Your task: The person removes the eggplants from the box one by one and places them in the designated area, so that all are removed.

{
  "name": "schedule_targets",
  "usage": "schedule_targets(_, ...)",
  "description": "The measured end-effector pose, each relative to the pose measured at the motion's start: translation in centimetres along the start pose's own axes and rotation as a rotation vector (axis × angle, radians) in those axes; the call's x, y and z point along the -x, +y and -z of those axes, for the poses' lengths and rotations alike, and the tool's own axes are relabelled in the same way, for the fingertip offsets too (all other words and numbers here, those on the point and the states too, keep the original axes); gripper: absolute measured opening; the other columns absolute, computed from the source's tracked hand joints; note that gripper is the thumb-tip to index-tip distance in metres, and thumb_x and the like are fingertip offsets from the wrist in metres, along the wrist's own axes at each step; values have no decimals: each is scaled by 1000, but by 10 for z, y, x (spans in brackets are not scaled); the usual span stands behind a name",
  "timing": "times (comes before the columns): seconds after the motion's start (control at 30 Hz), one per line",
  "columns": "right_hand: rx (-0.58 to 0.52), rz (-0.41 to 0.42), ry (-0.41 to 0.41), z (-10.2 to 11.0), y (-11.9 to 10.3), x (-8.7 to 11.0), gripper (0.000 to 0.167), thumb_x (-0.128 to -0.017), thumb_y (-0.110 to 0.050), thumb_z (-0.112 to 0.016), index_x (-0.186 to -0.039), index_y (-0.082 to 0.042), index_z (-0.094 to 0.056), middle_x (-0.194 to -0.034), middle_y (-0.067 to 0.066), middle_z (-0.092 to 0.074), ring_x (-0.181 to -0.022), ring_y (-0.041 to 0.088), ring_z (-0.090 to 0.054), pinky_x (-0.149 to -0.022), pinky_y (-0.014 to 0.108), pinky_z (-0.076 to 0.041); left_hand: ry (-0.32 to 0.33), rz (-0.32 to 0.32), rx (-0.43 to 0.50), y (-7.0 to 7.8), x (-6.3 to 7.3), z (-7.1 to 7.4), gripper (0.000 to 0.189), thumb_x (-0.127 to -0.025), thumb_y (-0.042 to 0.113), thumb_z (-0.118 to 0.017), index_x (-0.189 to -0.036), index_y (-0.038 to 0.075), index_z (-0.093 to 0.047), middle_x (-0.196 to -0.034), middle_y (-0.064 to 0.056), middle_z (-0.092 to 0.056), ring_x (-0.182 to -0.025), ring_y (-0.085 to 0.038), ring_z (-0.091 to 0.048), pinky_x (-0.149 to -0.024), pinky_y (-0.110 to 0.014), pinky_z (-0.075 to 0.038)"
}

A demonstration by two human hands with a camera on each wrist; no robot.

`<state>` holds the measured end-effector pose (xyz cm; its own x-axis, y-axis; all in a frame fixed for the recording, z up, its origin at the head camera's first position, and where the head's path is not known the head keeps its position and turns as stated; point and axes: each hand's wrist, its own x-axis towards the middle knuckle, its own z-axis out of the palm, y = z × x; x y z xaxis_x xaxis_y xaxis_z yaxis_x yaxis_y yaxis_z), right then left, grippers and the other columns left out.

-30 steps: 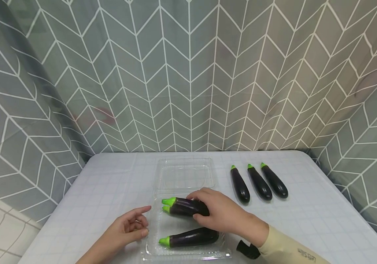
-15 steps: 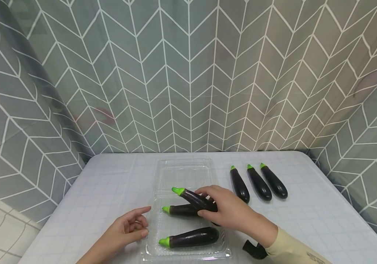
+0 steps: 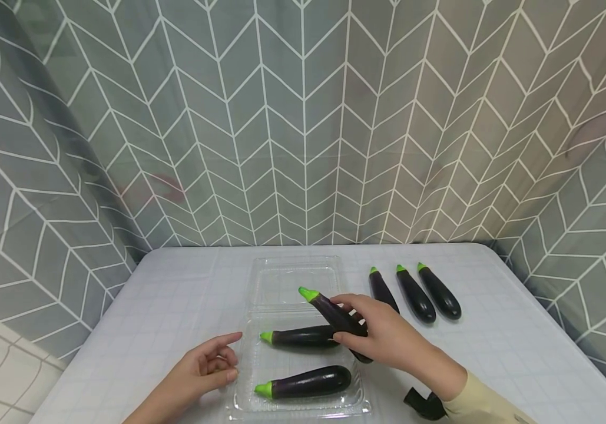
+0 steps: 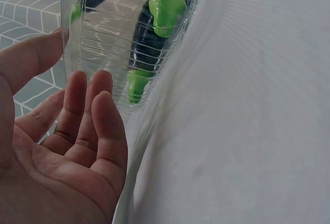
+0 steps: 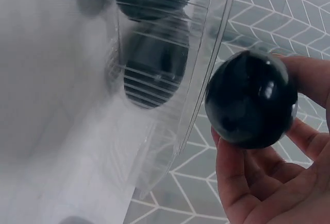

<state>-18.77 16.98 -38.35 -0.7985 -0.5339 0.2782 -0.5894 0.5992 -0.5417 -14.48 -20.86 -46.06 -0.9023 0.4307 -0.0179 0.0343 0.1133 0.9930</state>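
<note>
My right hand (image 3: 390, 333) grips a dark purple eggplant (image 3: 334, 312) with a green stem, tilted and raised over the right side of a clear plastic clamshell box (image 3: 287, 360). Its rounded end faces the camera in the right wrist view, fingers and thumb around it. Two more eggplants lie crosswise in the box, a rear eggplant (image 3: 303, 337) and a front eggplant (image 3: 310, 383), stems to the left. Beside the box's left wall is my left hand (image 3: 204, 365), fingers loosely bent and holding nothing. In the left wrist view its thumb (image 4: 44, 54) reaches the box rim; contact is unclear.
The box's hinged lid (image 3: 297, 280) lies folded back behind it. Right of the lid rest three eggplants: a left one (image 3: 382, 288), a middle one (image 3: 416, 297) and a right one (image 3: 440, 291). A patterned curtain (image 3: 303, 147) stands beyond the white-covered table (image 3: 186, 282).
My right hand has lifted one eggplant off the pair at the rear of the box and carried it up and to the right. The left hand has stayed put.
</note>
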Motion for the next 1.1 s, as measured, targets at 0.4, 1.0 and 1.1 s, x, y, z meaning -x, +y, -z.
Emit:
schedule_targets(0.4, -63, -124, 10, 14, 7, 17, 61, -85, -36, -79, -140, -27, -52, -106, -7, -61, -90, 11, -62, -62, 24, -53, -1, 19, 1, 3, -2, -1, 64, -94, 4, -66, -149, -5, -33, -110, -18, -54, -91, -15, -61, -71, -26, -53)
schedule_targets(1.0, -91, -254, 20, 21, 20, 45, 61, -83, -38, -80, -137, -24, -54, -101, -4, -62, -84, 11, -60, -61, 25, -52, 18, 81, -11, 3, 2, 0, 66, -94, 9, -67, -150, -3, -34, -112, -20, -55, -92, -18, -61, -72, -29, -54)
schedule_targets(1.1, -78, -263, 32, 22, 22, 50, 62, -83, -40, -80, -137, -24, -54, -103, -3, -62, -83, 9, -60, -62, 25, -52, 19, 73, -17, 3, 0, 0, 65, -94, 9, -68, -149, -3, -35, -111, -20, -55, -93, -18, -61, -72, -29, -54)
